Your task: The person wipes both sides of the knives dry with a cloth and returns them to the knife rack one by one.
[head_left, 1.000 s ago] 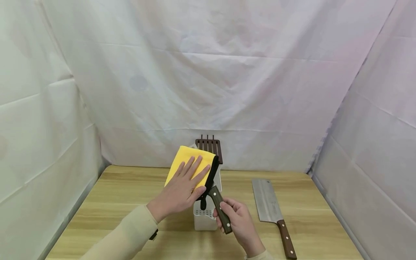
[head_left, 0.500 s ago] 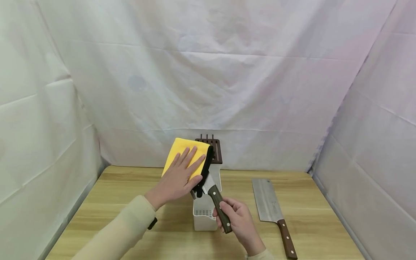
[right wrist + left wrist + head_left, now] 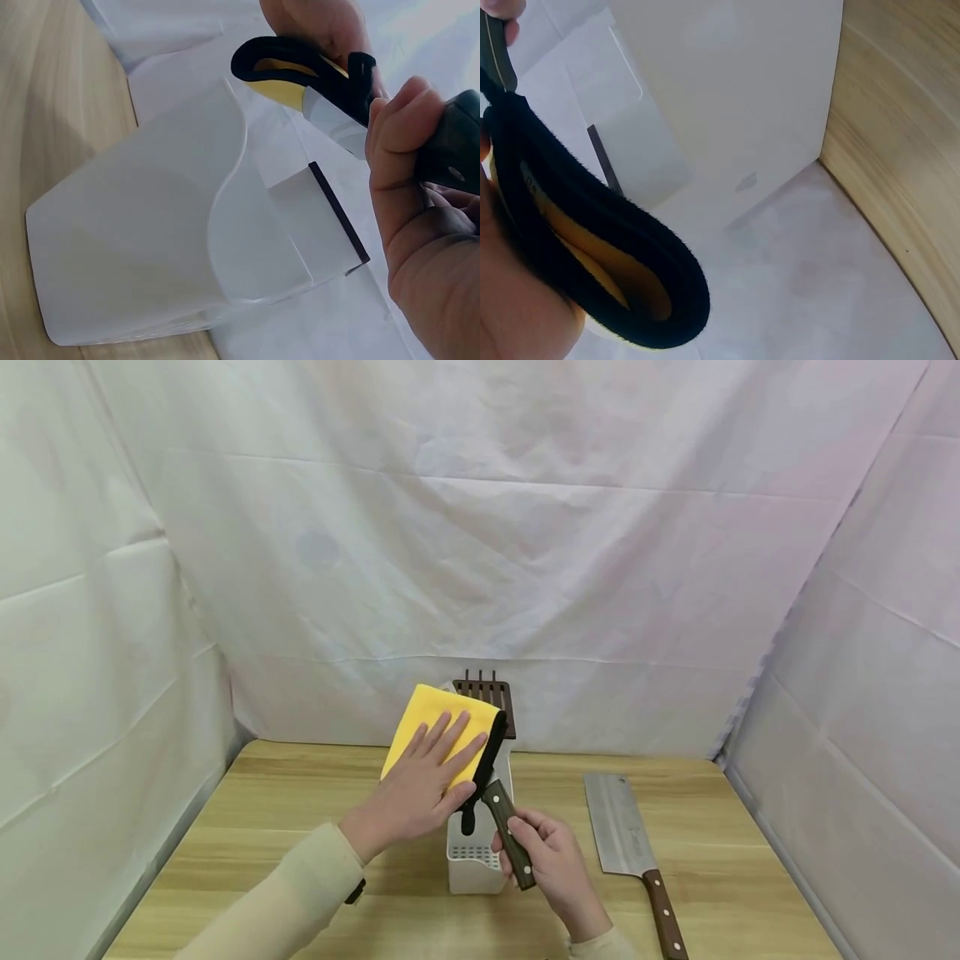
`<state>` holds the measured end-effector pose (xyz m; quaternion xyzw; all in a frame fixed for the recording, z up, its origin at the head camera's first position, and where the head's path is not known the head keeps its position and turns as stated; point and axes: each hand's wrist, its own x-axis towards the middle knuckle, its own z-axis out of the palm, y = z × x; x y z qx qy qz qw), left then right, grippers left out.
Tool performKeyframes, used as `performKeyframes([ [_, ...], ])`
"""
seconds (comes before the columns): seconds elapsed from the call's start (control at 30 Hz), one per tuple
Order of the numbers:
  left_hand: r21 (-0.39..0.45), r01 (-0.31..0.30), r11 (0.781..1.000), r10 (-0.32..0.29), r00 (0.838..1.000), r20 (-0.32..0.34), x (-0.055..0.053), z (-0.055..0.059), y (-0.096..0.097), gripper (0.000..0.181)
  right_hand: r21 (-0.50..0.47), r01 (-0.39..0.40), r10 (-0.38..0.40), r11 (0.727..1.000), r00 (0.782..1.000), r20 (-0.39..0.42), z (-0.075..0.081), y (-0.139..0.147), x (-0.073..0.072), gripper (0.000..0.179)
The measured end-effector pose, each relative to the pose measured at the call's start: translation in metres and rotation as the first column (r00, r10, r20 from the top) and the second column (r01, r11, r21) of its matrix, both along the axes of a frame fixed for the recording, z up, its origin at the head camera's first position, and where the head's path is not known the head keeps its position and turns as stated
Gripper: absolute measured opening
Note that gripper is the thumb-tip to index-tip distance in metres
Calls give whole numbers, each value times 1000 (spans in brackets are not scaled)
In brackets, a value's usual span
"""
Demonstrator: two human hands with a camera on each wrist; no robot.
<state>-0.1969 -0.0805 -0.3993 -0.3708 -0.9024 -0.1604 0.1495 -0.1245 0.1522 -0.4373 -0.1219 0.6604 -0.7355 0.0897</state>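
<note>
Left hand [image 3: 412, 795]: fingers straight, spread on folded yellow cloth [image 3: 427, 707]. Right hand [image 3: 553, 858]: fingers curled round knife handle [image 3: 498, 802]. Cleaver [image 3: 619, 827] lies right of white knife holder [image 3: 476, 878].

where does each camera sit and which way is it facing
Head: worn on the head, looking forward and down at the wooden table; both sleeves, left grip and right grip show.
Left wrist: on that wrist, facing the yellow cloth and white holder; left grip shows partly, right grip upper left.
Right wrist: on that wrist, facing the white holder and knife handle; both grips show.
Both wrist views share cloth and holder.
</note>
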Motion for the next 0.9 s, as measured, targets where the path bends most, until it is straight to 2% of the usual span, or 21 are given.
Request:
performKeyframes([
  [0.2,-1,54,999,-54,998,-14,6,0,3,62,-4,-2,2,1000,1000,-6,1,3,-1,46],
  [0.47,-2,108,994,-108,994,-23,7,-1,3,59,-10,5,-6,1000,1000,-9,3,5,-2,37],
  [0.9,46,104,994,-102,993,-55,-8,-3,-1,61,-35,-9,8,999,1000,-26,4,4,0,45],
])
